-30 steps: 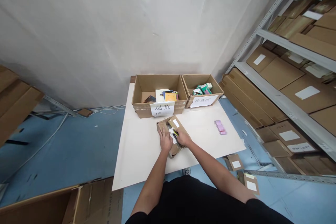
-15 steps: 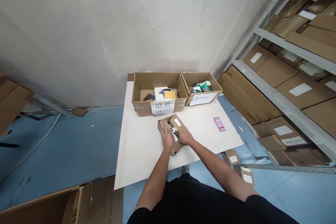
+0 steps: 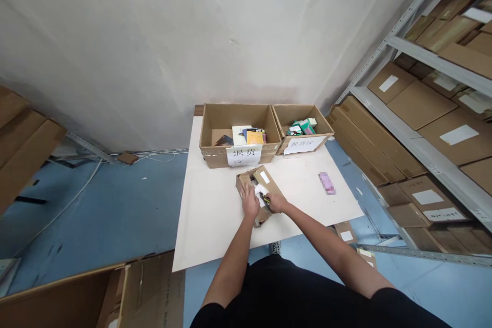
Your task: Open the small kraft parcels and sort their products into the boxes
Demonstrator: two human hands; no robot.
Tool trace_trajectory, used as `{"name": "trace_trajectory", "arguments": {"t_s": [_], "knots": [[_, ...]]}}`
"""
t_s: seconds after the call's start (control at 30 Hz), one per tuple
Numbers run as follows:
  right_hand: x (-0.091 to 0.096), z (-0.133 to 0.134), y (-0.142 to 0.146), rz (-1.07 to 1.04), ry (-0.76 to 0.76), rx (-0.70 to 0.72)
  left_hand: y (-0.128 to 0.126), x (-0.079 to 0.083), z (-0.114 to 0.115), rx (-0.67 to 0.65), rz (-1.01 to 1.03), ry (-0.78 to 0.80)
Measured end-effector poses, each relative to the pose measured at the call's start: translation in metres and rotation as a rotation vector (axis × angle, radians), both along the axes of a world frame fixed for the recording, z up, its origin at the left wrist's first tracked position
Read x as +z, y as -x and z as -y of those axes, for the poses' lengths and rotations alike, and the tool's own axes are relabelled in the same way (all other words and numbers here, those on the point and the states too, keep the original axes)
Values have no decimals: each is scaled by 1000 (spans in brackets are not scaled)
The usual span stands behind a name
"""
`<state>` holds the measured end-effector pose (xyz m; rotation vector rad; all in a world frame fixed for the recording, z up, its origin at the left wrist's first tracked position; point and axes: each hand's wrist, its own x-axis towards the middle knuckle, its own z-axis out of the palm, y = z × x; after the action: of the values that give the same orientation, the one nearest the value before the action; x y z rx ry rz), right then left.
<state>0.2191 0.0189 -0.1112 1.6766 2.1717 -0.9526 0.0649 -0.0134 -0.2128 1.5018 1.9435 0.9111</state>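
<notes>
A small cardboard box [image 3: 272, 182] with a white label lies at a slant on the white table, its top flaps partly opened. My left hand [image 3: 249, 202] rests on the flap at the left side, fingers stretched out. In my right hand [image 3: 276, 202] is a yellow-and-black utility knife [image 3: 265, 198], pointing toward the middle of the box. Something white shows between the flaps, but I cannot make out what it is. My right fingers are wrapped round the knife's handle.
Behind stand two labelled cartons: the left carton [image 3: 215, 156] holds books or packets, the right carton [image 3: 282, 146] green-and-white boxes. A blurred pink item [image 3: 326, 183] lies on the table's right. Loaded shelving [image 3: 415, 48] rises at right; a large open carton [image 3: 154, 292] sits front left.
The view has swung slightly left. My right hand has drawn back a little from the middle of the box, and more of the knife shows. My left hand stays on the flap.
</notes>
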Motion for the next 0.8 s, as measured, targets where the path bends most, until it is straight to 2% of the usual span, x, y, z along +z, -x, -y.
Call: {"name": "trace_trajectory", "arguments": {"t_s": [0.07, 0.17, 0.27, 0.4, 0.5, 0.57, 0.73, 0.8], "knots": [[5, -3, -1, -41, -38, -36, 2, 0, 0, -11, 13, 1], [7, -10, 16, -82, -104, -103, 6, -1, 2, -16, 22, -13], [3, -11, 30, -42, -67, -90, 7, -1, 3, -7, 4, 3], [3, -6, 15, 10, -12, -1, 7, 1, 3, -21, -8, 4], [11, -9, 4, -31, -109, -23, 6, 1, 3, -27, -8, -8], [14, -11, 7, -52, -159, -48, 7, 2, 2, -26, -14, -10], [10, -8, 21, -4, -9, -15, 7, 4, 4, -12, -29, -1], [9, -8, 18, 5, -31, -30, 8, 4, 5, -21, -27, 4]]}}
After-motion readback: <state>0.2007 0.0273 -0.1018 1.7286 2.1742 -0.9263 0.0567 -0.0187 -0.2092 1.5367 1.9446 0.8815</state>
